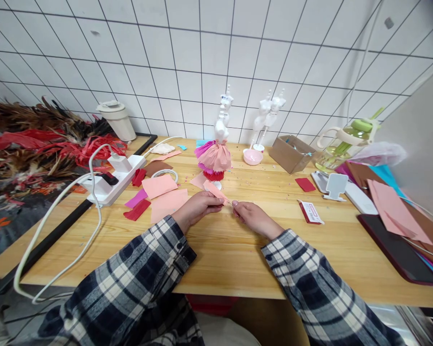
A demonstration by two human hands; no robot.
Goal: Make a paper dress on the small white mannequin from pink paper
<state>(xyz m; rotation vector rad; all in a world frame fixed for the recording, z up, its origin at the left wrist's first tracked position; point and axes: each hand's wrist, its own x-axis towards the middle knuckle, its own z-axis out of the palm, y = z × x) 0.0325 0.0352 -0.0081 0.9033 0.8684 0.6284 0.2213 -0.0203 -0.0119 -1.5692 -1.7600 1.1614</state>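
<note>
My left hand (202, 207) is closed on a folded piece of pink crepe paper (216, 192) and holds it over the middle of the table. Just to the right, my right hand (250, 215) is pinched closed near the paper's edge. A thin dark line shows between its fingertips and the paper, too small to name. Beyond the hands stands a small white mannequin (221, 130) in a layered paper skirt (218, 158) of pink, magenta and red. Cut sheets of pink paper (169, 204) lie left of my left hand.
At left are a white power strip (119, 180) with looping cables, a tape roll (166, 174) and feathers (50, 129). Toward the back are a pink bowl (253, 156), bare mannequins (265, 115) and a cardboard box (292, 154). A bottle (341, 144) and a phone stand (335, 186) are right.
</note>
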